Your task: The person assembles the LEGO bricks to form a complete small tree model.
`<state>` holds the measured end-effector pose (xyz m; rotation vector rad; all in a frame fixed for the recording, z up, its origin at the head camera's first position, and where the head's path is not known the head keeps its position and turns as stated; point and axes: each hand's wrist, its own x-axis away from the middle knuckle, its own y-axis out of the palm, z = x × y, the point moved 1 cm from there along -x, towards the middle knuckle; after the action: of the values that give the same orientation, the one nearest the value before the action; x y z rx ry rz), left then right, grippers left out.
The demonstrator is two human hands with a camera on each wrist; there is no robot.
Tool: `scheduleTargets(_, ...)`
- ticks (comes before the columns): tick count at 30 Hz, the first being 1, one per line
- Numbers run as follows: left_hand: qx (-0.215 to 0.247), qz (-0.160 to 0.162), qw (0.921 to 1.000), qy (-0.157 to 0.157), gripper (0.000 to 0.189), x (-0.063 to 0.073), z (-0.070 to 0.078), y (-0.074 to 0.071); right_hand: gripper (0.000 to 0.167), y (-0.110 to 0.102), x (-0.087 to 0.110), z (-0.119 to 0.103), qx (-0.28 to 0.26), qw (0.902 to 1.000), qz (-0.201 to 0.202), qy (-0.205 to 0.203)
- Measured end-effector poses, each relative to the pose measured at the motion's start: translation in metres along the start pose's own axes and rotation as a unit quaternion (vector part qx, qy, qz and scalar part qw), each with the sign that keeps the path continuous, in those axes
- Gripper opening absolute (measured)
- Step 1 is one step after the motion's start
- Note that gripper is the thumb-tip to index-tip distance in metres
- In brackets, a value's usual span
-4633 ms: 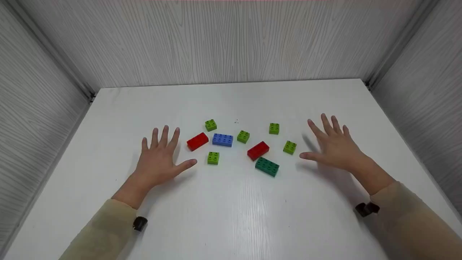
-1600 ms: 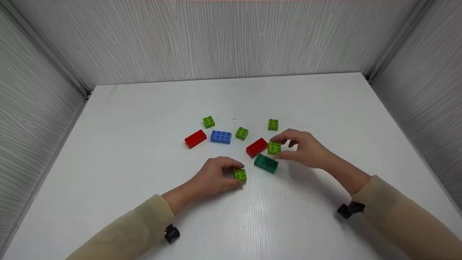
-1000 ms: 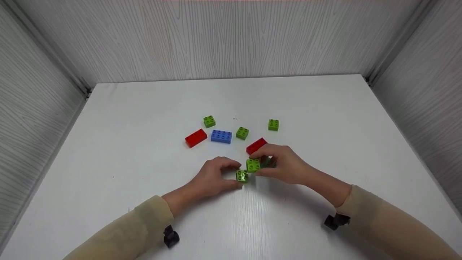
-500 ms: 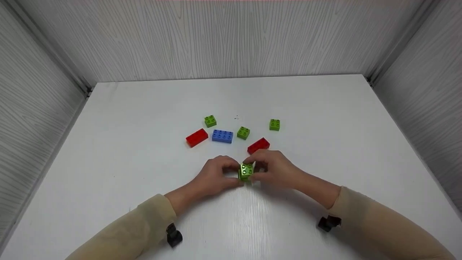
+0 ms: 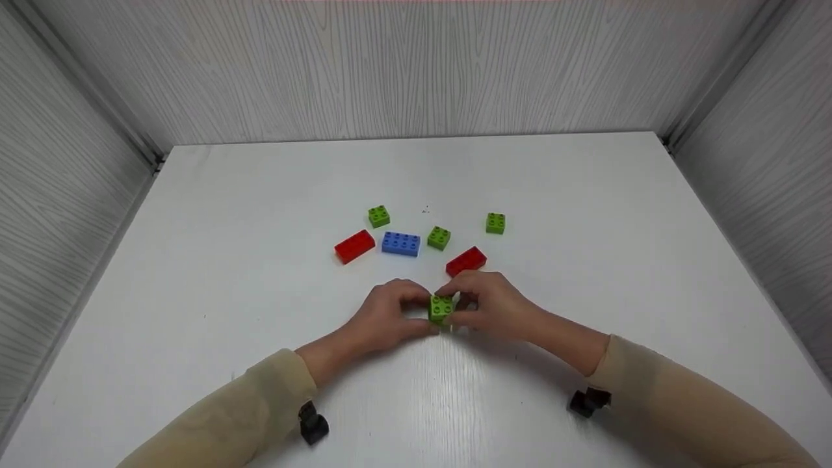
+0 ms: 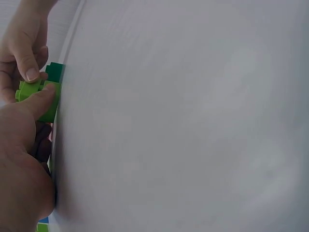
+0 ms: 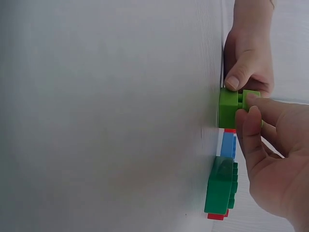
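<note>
Low over the middle of the table, my left hand (image 5: pixel 383 322) pinches a lime-green brick (image 7: pixel 228 108) standing on the tabletop. My right hand (image 5: pixel 497 305) grips a second lime-green brick (image 5: pixel 442 307) between thumb and fingers, right on top of the first. In the right wrist view a narrow gap with studs shows between the two bricks. The head view shows the upper brick's studs, while the lower brick is mostly covered. A dark green eight-stud brick (image 7: pixel 221 186) lies close by, hidden behind my right hand in the head view.
Beyond my hands lie a red brick (image 5: pixel 466 261), a blue brick (image 5: pixel 401 244) and another red brick (image 5: pixel 355 246). Three small lime-green bricks (image 5: pixel 439 238) are scattered among and behind them. Wood-grain panels (image 5: pixel 416 71) border the white table at the back and sides.
Both hands, spread and holding nothing at first, took a lime-green brick each and came together at the middle. The right hand's brick moved left onto the left hand's brick; lately hardly anything moves.
</note>
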<state>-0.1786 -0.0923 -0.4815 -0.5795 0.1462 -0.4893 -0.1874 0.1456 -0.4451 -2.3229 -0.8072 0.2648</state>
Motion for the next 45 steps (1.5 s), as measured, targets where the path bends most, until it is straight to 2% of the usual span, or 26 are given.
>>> scheduleTargets(5, 0.003, -0.001, 1.0000, 0.002, 0.031, 0.000, 0.001, -0.001, 0.038, 0.000, -0.002, 0.002, 0.008, 1.0000, -0.001, 0.002)
scheduleTargets(12, 0.038, -0.001, 0.9992, 0.011, 0.040, 0.004, -0.001, -0.006, 0.039, 0.001, 0.000, 0.004, -0.001, 0.9996, 0.000, -0.030)
scheduleTargets(18, 0.067, 0.005, 0.9976, 0.019, 0.035, 0.005, -0.001, -0.008, 0.045, -0.001, 0.003, 0.004, 0.001, 1.0000, 0.003, -0.004)
scheduleTargets(22, 0.080, 0.005, 0.9967, 0.015, 0.032, 0.005, -0.001, -0.008, 0.038, -0.002, 0.006, 0.005, -0.001, 0.9999, 0.009, 0.013)
scheduleTargets(28, 0.095, -0.001, 0.9954, 0.016, 0.027, 0.004, 0.000, -0.009, 0.029, -0.002, 0.006, 0.004, -0.031, 0.9994, 0.007, 0.015)
scheduleTargets(36, 0.094, -0.012, 0.9954, 0.006, 0.025, 0.004, 0.000, -0.009, 0.030, 0.002, 0.004, 0.010, -0.041, 0.9990, 0.013, 0.010)
scheduleTargets(45, 0.094, -0.016, 0.9954, 0.010, 0.024, 0.002, 0.001, -0.009, 0.030, 0.004, 0.005, 0.010, -0.079, 0.9964, 0.016, 0.025)
